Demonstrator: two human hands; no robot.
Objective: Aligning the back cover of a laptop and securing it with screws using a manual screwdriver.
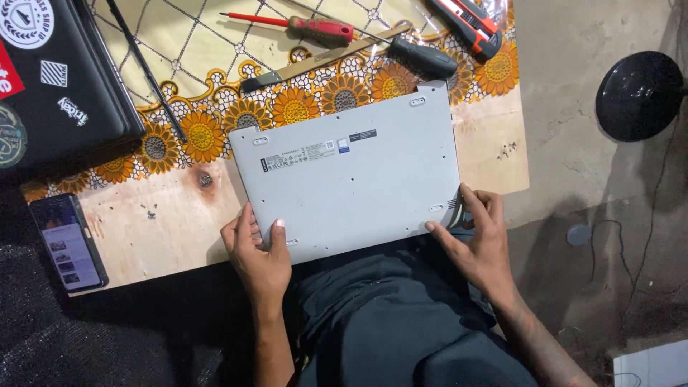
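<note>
Both hands, left (256,251) and right (479,233), on upturned grey laptop (351,179).

We see the laptop (355,183) w/ a matt grey plastic-looking base, smooth. Table (165,229) is bare pale wood, grain showing; its sunflower cloth (215,43) looks glossy, prob. vinyl. Red screwdriver (308,27) has a shiny plastic handle, metal shaft. Floor (566,158) is rough concrete.

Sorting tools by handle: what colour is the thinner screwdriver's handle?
Red, on the screwdriver in the head view.
</note>
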